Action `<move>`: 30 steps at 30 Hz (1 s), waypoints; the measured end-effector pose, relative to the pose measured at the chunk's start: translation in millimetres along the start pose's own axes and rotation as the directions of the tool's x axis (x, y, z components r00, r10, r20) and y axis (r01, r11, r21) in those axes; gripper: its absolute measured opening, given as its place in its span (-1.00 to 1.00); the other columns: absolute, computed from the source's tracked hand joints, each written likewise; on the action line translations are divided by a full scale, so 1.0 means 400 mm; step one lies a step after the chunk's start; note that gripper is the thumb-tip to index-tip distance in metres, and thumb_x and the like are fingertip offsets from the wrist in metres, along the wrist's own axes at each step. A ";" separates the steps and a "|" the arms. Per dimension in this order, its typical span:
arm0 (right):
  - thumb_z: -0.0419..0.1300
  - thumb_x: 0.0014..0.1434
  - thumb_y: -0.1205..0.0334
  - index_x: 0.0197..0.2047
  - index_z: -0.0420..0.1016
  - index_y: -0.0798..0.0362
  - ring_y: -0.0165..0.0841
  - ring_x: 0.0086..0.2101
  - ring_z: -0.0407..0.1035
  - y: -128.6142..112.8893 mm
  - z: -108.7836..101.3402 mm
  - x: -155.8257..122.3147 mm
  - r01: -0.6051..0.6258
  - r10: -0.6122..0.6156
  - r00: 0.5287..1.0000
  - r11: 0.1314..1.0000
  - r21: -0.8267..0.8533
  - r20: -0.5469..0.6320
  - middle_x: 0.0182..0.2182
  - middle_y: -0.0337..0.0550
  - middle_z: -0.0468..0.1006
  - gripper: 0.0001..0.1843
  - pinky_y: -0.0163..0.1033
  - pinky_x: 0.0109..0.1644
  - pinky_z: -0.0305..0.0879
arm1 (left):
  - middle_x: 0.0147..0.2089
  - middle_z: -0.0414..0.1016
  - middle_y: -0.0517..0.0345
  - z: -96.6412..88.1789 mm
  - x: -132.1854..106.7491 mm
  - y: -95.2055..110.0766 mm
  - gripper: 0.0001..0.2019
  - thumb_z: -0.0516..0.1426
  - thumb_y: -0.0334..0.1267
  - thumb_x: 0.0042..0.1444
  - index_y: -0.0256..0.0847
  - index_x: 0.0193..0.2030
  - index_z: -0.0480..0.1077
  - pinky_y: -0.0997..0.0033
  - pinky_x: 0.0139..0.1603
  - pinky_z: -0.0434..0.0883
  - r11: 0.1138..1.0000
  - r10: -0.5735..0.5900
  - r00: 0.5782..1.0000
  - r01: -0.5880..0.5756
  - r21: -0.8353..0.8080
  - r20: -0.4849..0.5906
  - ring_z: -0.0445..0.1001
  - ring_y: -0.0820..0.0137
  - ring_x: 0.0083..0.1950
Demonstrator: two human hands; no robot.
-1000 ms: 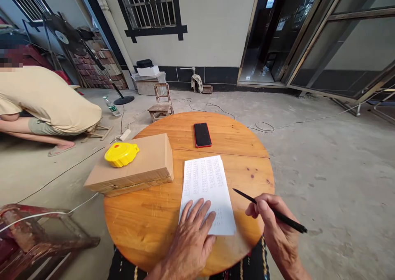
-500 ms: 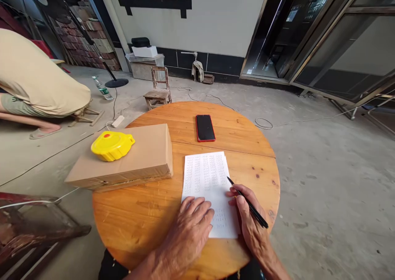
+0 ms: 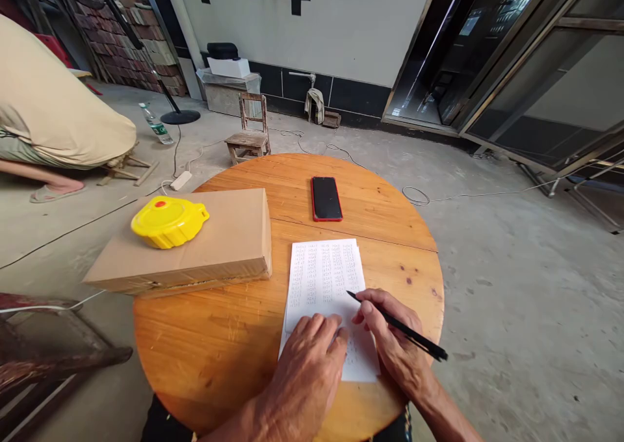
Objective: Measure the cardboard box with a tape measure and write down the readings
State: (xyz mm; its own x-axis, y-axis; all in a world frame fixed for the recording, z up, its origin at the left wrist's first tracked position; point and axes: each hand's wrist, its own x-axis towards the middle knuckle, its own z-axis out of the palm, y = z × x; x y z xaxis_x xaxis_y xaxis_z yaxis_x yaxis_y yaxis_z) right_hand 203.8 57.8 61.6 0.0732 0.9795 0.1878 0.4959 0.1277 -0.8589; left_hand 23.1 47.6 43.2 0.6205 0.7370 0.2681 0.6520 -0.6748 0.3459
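A white sheet of paper (image 3: 325,279) covered in rows of small print lies on the round wooden table (image 3: 234,357). My left hand (image 3: 307,370) rests flat on the sheet's near left part, fingers stretched out. My right hand (image 3: 390,344) grips a black pen (image 3: 397,328), its tip on the paper near the sheet's middle right. A black phone in a red case (image 3: 326,198) lies beyond the paper.
A flat cardboard box (image 3: 234,240) overhangs the table's left side with a yellow tape measure (image 3: 168,221) on top. A person in a beige shirt (image 3: 58,123) bends over at far left. Small wooden chair (image 3: 248,136), cables and a bottle (image 3: 155,125) are on the concrete floor.
My right hand moved left onto the paper and brought the pen tip down to the sheet. The view tilted down and shifted slightly. My left hand stayed on the paper.
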 end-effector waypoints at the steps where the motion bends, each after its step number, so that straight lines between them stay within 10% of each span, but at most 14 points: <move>1: 0.12 0.35 0.12 -0.20 0.53 -0.01 -0.38 -0.48 0.45 0.001 0.006 0.010 0.014 -0.014 1.000 1.000 0.007 0.021 -0.51 -0.29 0.55 -0.80 -0.34 -0.33 0.36 | -0.03 0.49 0.01 0.008 0.002 0.001 -0.58 0.04 -0.61 0.11 -0.29 0.09 0.37 0.09 -0.11 0.49 1.000 0.004 1.000 -0.004 0.007 -0.012 0.43 0.18 -0.13; 30: 0.07 0.32 0.31 -0.34 0.46 0.03 -0.39 -0.49 0.44 0.033 0.058 0.035 0.162 -0.155 0.986 0.978 -0.131 0.059 -0.47 -0.21 0.56 -0.79 -0.32 -0.40 0.36 | 0.04 0.57 0.04 0.046 0.012 -0.023 -0.77 0.02 -0.51 0.24 -0.28 -0.08 0.45 0.13 -0.09 0.52 0.996 -0.065 0.983 0.055 -0.063 -0.172 0.47 0.21 -0.12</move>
State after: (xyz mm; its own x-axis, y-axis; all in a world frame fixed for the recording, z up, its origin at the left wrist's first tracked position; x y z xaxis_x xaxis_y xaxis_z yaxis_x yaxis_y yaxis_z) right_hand 191.3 76.9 41.6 -0.0559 0.9552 0.2905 0.6104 0.2630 -0.7472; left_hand 28.1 56.4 24.8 0.4924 0.7753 0.3954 0.6563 -0.6292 0.4164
